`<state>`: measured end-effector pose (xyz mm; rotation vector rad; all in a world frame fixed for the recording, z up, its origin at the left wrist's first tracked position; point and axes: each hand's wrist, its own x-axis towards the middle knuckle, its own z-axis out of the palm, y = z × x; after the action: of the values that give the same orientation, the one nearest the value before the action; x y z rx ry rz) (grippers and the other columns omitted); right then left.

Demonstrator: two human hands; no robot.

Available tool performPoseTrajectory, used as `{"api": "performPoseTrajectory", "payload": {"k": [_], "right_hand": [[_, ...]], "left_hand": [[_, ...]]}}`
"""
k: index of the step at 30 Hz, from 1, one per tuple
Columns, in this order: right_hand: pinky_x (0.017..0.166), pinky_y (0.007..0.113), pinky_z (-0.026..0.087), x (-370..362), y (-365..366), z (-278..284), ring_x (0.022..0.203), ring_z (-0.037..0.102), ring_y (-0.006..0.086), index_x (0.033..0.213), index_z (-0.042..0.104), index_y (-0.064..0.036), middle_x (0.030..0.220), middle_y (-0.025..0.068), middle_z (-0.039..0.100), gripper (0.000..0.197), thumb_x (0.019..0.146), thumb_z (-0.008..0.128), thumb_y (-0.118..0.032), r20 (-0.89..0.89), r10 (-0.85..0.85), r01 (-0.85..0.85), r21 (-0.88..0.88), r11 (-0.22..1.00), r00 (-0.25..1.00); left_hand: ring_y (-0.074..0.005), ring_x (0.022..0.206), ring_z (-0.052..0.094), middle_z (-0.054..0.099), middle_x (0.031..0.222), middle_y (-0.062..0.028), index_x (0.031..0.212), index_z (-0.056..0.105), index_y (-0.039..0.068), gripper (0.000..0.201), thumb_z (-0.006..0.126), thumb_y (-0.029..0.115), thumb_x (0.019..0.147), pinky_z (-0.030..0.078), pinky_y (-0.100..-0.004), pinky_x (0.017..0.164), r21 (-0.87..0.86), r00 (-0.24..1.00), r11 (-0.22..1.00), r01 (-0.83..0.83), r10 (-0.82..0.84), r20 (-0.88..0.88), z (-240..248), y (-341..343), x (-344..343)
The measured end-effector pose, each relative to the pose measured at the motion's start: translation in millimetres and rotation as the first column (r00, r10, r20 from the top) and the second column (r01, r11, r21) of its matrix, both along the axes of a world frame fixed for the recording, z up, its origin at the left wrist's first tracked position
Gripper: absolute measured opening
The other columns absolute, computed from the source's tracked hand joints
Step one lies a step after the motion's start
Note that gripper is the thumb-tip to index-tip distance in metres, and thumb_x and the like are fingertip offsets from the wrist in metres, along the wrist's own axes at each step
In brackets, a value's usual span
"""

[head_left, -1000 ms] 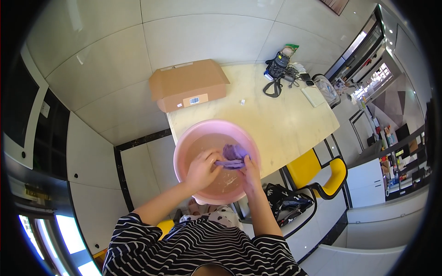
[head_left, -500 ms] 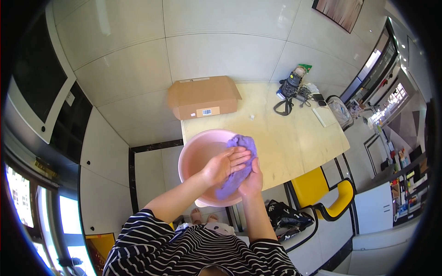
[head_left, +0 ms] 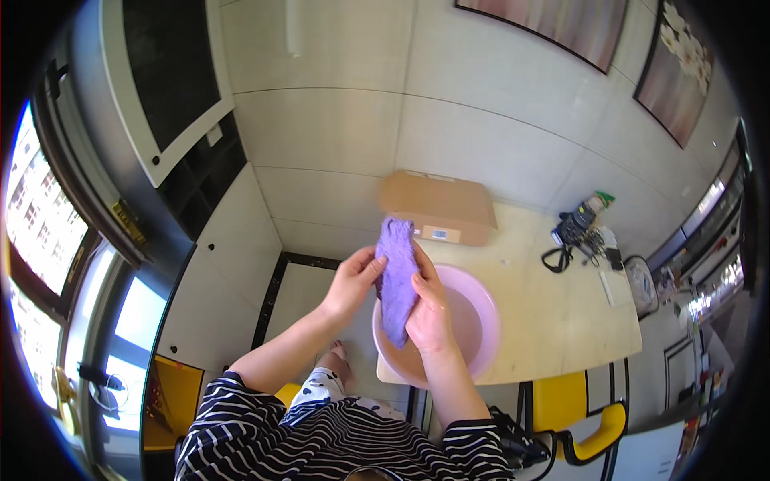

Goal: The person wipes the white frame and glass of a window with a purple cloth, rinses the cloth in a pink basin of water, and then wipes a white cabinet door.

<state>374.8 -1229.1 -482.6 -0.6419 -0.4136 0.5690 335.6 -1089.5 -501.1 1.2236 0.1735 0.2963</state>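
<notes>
A purple cloth (head_left: 396,280), fuzzy and folded long and narrow, hangs between my two hands. My left hand (head_left: 351,280) pinches its left edge with thumb and fingers. On the other edge, my right hand (head_left: 428,309) grips it, thumb in front and the fingers partly hidden behind. The cloth is held up above the left part of a pink basin (head_left: 491,321), which stands at the near left end of the table. Part of the basin's inside is hidden by the cloth and my right hand.
An open cardboard box (head_left: 449,200) sits at the back of the pale table (head_left: 553,321) by the wall. Farther right lie a dark bag-like item (head_left: 573,224), cables and a white flat object (head_left: 607,289). A yellow chair (head_left: 559,405) stands at the table's near side.
Both hands have lifted the cloth out from over the basin's right side to its left. My left hand, earlier laid palm-up on it, now grips its edge. The view has turned left.
</notes>
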Motion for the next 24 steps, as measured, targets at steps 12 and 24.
{"api": "performPoseTrajectory", "payload": {"k": [12, 24], "right_hand": [[0.098, 0.032, 0.044, 72.8, 272.6, 10.7, 0.112, 0.056, 0.0157, 0.131, 0.048, -0.0012, 0.123, 0.0071, 0.059, 0.044, 0.092, 0.062, -0.014, -0.075, 0.474, -0.477, -0.245, 0.844, 0.877], [0.099, 0.035, 0.044, 87.3, 592.6, 109.5, 0.114, 0.056, 0.0211, 0.131, 0.047, 0.0002, 0.124, 0.0107, 0.058, 0.049, 0.088, 0.062, -0.017, 0.193, 0.714, -0.706, -0.119, 0.698, 0.673]], "left_hand": [[-0.0128, 0.108, 0.057, 0.064, 0.118, -0.0069, 0.121, 0.061, -0.001, 0.027, 0.047, 0.006, 0.099, 0.044, -0.0268, 0.096, 0.329, 0.903, 0.856, -0.400, 0.307, 0.300, 74.1, 290.7, -4.2], [-0.0082, 0.087, 0.053, 0.055, 0.094, -0.0021, 0.109, 0.048, 0.005, 0.031, 0.064, -0.005, 0.085, 0.043, -0.0216, 0.079, 0.350, 0.472, 0.322, -0.880, 0.684, 0.557, 135.6, 550.3, -77.9]]}}
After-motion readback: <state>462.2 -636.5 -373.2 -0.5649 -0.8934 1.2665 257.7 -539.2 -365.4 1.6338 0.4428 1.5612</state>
